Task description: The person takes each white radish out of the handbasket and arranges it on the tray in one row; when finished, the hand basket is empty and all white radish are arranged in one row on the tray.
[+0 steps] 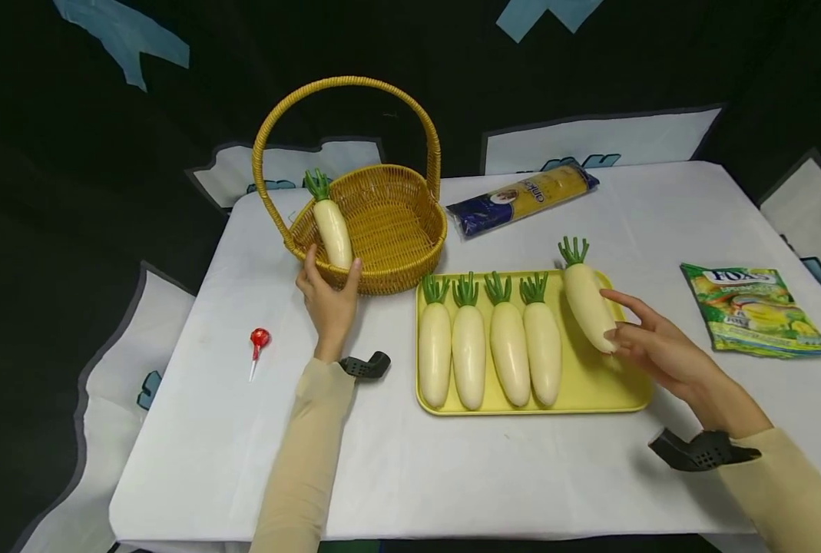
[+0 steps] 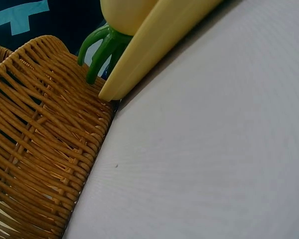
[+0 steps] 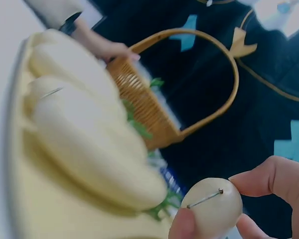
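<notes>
My right hand [image 1: 666, 353] pinches a white radish [image 1: 587, 307] near its lower tip, thumb and fingers on either side. Its green leaf stubs point away, and it is held over the right part of the yellow tray [image 1: 590, 392]. In the right wrist view the rounded end of this radish [image 3: 212, 206] shows a small metal staple. Several more white radishes [image 1: 510, 353] lie side by side on the tray. My left hand [image 1: 330, 303] holds the near rim of a wicker basket [image 1: 396, 215]. Inside the basket, one white radish [image 1: 334, 234] leans on the left side.
A pack of pasta [image 1: 524, 198] lies behind the tray. To the right is a green Foxs candy bag [image 1: 756, 311]. A red lollipop [image 1: 259, 338] lies at the left on the white tablecloth [image 1: 410, 484]. The basket's tall handle [image 1: 348, 81] arches over its opening.
</notes>
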`<state>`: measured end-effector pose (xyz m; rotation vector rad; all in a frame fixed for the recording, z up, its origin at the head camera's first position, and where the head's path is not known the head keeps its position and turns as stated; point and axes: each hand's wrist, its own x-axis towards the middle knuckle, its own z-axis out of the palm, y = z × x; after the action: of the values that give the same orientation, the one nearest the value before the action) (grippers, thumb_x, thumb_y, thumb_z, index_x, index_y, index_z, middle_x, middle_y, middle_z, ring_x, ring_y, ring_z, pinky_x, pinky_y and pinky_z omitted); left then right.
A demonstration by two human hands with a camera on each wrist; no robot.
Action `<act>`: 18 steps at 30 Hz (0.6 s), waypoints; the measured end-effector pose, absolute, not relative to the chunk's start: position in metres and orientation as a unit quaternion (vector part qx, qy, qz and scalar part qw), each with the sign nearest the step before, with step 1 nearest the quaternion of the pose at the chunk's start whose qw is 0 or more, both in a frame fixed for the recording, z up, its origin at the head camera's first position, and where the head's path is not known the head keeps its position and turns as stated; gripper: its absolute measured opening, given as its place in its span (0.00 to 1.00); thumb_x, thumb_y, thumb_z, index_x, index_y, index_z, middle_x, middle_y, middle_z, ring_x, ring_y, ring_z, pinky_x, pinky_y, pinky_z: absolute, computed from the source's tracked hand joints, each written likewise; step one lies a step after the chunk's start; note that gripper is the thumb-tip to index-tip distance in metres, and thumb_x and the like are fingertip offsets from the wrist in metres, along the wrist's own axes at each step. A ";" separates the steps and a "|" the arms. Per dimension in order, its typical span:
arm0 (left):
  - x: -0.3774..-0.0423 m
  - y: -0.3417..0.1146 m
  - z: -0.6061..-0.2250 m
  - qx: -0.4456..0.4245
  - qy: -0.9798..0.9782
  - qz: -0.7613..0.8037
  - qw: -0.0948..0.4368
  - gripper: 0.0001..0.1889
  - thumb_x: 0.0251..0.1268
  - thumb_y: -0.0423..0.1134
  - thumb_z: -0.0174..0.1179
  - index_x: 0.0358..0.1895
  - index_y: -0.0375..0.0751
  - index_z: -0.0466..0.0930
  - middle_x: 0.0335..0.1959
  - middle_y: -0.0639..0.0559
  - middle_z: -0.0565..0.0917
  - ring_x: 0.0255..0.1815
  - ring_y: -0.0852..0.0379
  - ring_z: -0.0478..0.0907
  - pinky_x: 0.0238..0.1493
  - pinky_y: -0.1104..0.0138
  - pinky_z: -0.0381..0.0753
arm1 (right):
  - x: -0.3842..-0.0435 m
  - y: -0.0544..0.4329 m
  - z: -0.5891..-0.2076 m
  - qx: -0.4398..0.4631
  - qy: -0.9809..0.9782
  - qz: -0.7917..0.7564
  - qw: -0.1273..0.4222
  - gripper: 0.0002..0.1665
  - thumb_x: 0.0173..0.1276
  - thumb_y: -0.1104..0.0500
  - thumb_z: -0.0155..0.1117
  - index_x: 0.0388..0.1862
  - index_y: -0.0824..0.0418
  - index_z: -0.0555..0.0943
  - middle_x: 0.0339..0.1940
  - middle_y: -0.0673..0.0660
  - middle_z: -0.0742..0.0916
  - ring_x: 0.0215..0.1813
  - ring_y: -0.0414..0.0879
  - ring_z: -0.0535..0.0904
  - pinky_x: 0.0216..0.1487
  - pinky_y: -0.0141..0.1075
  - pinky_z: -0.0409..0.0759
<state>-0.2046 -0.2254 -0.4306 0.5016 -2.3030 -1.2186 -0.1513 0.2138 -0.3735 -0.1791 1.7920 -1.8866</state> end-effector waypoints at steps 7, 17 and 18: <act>-0.204 -0.226 -0.432 0.183 -0.841 -0.445 0.248 0.42 0.52 0.68 0.53 0.69 0.62 0.46 0.64 0.37 0.53 0.60 0.35 0.61 0.58 0.43 0.59 | -0.129 0.215 -0.386 -0.047 0.781 -0.573 0.245 0.38 0.66 0.58 0.56 0.70 0.42 0.52 0.50 0.55 0.69 0.45 0.30 0.69 0.40 0.31 0.76; -0.206 -0.226 -0.433 0.180 -0.840 -0.448 0.247 0.42 0.52 0.68 0.52 0.69 0.62 0.46 0.64 0.36 0.53 0.60 0.35 0.60 0.58 0.42 0.58 | -0.117 0.195 -0.383 -0.115 0.873 -0.428 0.202 0.39 0.62 0.54 0.61 0.69 0.54 0.56 0.54 0.65 0.73 0.48 0.50 0.72 0.41 0.37 0.72; -0.206 -0.226 -0.433 0.181 -0.840 -0.447 0.247 0.42 0.52 0.68 0.52 0.69 0.61 0.46 0.64 0.36 0.53 0.60 0.35 0.60 0.58 0.42 0.58 | -0.117 0.193 -0.382 -0.125 0.876 -0.421 0.198 0.38 0.62 0.53 0.61 0.68 0.55 0.58 0.52 0.64 0.74 0.48 0.51 0.73 0.41 0.38 0.71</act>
<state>-0.2058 -0.2257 -0.4328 0.4922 -2.2912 -1.2189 -0.1171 0.1927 -0.3821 -0.3513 2.4532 -1.1778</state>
